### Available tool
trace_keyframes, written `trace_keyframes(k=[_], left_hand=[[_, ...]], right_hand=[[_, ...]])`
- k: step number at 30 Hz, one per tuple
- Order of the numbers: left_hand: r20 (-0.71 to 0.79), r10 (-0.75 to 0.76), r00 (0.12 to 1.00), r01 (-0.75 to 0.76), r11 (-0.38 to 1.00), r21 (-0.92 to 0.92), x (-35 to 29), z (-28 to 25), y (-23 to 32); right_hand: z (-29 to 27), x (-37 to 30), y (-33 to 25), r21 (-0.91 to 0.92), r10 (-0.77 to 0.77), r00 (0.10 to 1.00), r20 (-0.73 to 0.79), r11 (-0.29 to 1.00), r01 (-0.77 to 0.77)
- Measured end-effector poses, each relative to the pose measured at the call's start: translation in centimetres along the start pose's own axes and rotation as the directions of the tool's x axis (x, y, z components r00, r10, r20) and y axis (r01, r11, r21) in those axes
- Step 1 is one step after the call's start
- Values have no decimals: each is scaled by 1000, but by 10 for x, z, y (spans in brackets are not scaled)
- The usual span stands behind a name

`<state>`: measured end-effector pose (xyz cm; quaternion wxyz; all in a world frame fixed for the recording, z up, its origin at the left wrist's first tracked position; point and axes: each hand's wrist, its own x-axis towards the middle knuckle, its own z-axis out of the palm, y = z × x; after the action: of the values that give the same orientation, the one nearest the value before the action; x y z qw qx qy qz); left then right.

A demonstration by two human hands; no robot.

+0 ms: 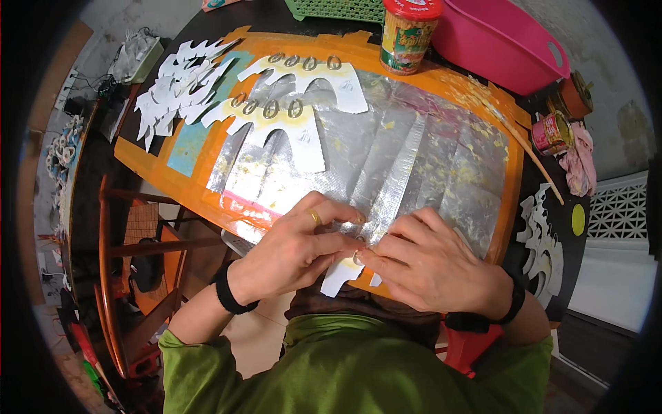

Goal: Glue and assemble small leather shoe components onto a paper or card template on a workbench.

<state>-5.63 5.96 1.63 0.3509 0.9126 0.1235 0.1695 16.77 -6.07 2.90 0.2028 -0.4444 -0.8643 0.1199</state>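
At the table's near edge, my left hand (296, 241), with a gold ring on one finger, pinches a small white cut-out piece (339, 277). My right hand (434, 262) closes its thumb and fingers on a metal ring (357, 257) at the top of that piece. The fingertips of both hands almost meet there and hide part of it. Beyond my hands lie two white arched cut-outs, a nearer one (310, 145) and a farther one (353, 93), each with several metal oval rings along a yellow-stained upper edge.
Silver sheeting (448, 179) bordered by orange tape (165, 169) covers the tabletop. White cut-outs (183, 86) are heaped far left, more (541, 248) at right. A snack tub (407, 34), pink basin (496, 41), long stick (517, 134) and open can (552, 134) stand or lie around. A wooden chair (107, 276) is at left.
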Motion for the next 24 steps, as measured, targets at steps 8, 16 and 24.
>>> trace_keyframes(k=[8,16,24], left_hand=[[-72,119,990,-112,989,93,-6,8,-4],[-95,46,994,-38,995,88,-20,12,5],[-211,-278,937,302,949,89,-19,16,34]], right_hand=[[-1,-2,2,37,-4,1000,-7,999,4],[-1,-1,-4,16,-1,1000,27,1000,0],[-1,0,-6,-35,-27,999,24,999,28]])
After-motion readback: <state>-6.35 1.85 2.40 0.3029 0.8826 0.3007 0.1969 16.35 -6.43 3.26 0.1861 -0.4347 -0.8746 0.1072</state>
